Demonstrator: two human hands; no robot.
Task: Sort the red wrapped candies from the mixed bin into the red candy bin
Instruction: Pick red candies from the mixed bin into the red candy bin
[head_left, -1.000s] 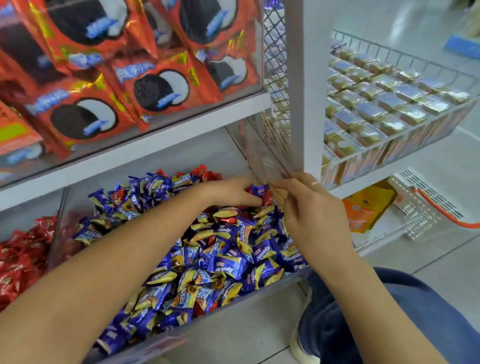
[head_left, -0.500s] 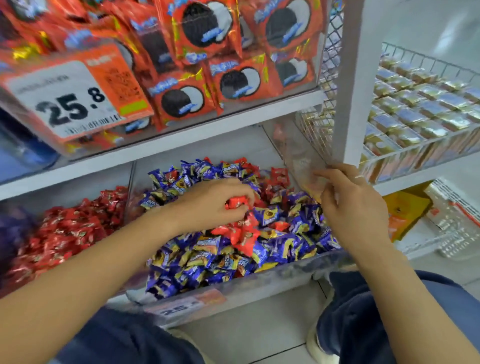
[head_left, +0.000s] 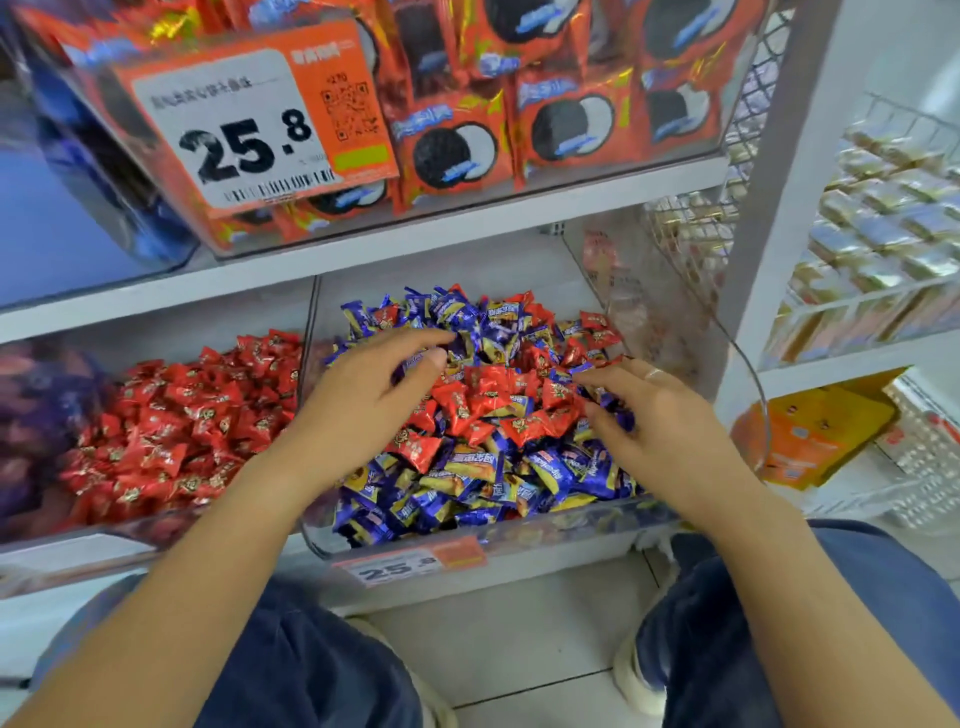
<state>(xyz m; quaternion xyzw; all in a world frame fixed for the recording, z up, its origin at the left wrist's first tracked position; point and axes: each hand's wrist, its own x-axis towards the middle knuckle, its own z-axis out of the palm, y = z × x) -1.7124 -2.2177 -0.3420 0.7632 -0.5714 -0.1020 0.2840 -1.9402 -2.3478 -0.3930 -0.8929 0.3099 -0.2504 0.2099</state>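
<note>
The clear mixed bin (head_left: 524, 527) on the lower shelf holds blue-and-yellow wrapped candies (head_left: 467, 483) with a cluster of red wrapped candies (head_left: 493, 405) heaped in its middle and back right. Left of it, behind a clear divider, the red candy bin (head_left: 104, 538) is full of red candies (head_left: 176, 431). My left hand (head_left: 374, 400) reaches over the left of the mixed pile, fingers stretched toward the blue candies at the back, nothing gripped. Wearing a ring, my right hand (head_left: 660, 431) lies on the right of the pile with spread fingers touching the candies.
A shelf above carries a clear box of orange cookie packs (head_left: 566, 124) with a 25.8 price tag (head_left: 244, 135). A white upright post (head_left: 769, 208) and wire baskets of gold packets (head_left: 883, 223) stand to the right. My knees and the floor are below.
The view has swung left and down, showing the red candy bin. My left hand has let go of a red candy and stretched its fingers. My right hand dropped from the bin's right wall onto the pile.
</note>
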